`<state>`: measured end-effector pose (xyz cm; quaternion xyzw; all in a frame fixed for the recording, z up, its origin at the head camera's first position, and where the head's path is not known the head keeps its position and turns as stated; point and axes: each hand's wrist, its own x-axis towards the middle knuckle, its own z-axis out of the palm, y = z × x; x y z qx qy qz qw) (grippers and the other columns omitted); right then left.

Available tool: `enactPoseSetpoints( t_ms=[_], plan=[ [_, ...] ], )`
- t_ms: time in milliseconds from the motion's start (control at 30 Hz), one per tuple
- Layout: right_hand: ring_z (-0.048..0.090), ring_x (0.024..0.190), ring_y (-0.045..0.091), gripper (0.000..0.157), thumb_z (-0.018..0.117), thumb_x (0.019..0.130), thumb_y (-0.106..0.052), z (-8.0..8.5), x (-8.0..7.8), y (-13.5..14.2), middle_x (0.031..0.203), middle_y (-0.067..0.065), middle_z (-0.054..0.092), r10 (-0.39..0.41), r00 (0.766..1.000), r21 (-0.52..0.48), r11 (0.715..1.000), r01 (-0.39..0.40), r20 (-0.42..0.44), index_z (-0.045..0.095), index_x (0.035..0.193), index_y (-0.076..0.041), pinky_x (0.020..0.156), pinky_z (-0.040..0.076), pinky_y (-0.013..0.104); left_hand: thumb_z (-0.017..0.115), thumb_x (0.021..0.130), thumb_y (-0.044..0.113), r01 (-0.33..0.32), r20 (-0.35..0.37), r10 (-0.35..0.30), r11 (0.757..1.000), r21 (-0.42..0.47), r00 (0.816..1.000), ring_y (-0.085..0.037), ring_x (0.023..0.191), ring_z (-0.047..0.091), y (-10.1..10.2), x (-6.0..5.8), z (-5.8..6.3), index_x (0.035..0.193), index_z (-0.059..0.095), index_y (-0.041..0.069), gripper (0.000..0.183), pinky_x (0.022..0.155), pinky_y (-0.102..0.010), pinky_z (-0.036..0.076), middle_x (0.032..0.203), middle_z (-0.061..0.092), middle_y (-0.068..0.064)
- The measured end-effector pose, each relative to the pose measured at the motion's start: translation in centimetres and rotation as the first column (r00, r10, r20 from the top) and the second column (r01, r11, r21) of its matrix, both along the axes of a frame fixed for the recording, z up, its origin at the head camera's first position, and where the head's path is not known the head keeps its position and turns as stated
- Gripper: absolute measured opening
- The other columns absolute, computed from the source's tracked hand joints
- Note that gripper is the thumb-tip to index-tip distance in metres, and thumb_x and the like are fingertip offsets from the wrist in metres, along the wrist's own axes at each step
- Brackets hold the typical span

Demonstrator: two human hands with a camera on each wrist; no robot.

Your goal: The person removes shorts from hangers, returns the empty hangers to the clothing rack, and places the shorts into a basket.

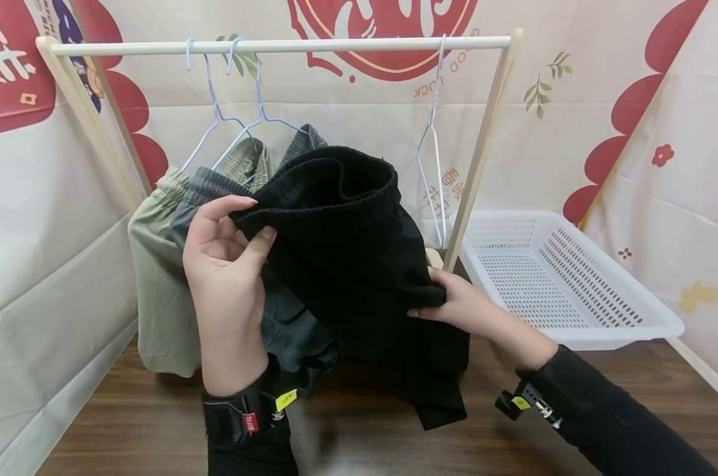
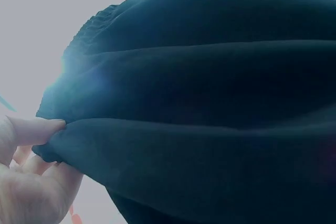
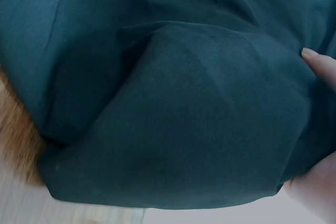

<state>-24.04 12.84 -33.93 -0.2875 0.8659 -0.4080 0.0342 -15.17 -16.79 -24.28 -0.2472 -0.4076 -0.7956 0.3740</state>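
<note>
Black pants with a gathered elastic waistband hang between my two hands in the head view, the waist opening facing up. My left hand pinches the left end of the waistband between thumb and fingers. In the left wrist view, the same pinch of the left hand shows at the band's edge. Lower down on the other side, my right hand grips a fold of the cloth. Part of the right hand appears at the edge of the right wrist view, with the dark fabric filling most of it.
A rack with a pale rail stands behind. Green pants and grey-blue pants hang on its left from blue hangers. A bare white hanger hangs at the right, near a white perforated basket on the wooden table.
</note>
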Motion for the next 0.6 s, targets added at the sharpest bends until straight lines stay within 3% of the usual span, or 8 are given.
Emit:
enactPoseSetpoints(
  t_ms=[100,267,600],
  plan=[
    [0.058,0.107,0.025,0.050,0.084,0.077,-0.022,-0.1,0.0,-0.6,0.118,0.008,0.063,0.037,0.999,0.027,0.999,-0.037,0.021,0.059,0.119,-0.011,0.092,0.043,0.047,0.053,0.077,-0.030,0.020,-0.012,-0.020,1.000,0.002,1.000,-0.027,0.077,0.062,0.3,0.1,-0.1,0.101,0.065,-0.006,0.036,0.070,-0.030,0.050,0.092,0.061,-0.018],
    [0.060,0.101,0.021,0.046,0.085,0.076,-0.029,-0.5,0.1,-1.6,0.111,0.004,0.066,0.093,0.996,0.119,0.989,-0.093,0.002,0.063,0.111,-0.009,0.089,0.047,0.043,0.054,0.079,-0.029,0.051,-0.014,-0.051,0.998,-0.037,0.999,-0.025,0.073,0.061,0.7,0.3,-0.2,0.101,0.066,-0.003,0.036,0.070,-0.030,0.050,0.093,0.061,-0.015],
    [0.058,0.107,0.021,0.038,0.068,0.093,-0.031,-1.3,0.3,-2.2,0.120,0.007,0.062,0.109,0.994,0.129,0.986,-0.111,0.021,0.059,0.123,-0.009,0.093,0.045,0.041,0.054,0.079,-0.029,0.035,-0.002,-0.035,0.995,-0.088,0.999,-0.022,0.071,0.060,0.9,0.4,-0.3,0.101,0.067,0.001,0.039,0.072,-0.030,0.049,0.095,0.061,-0.013]
  ],
)
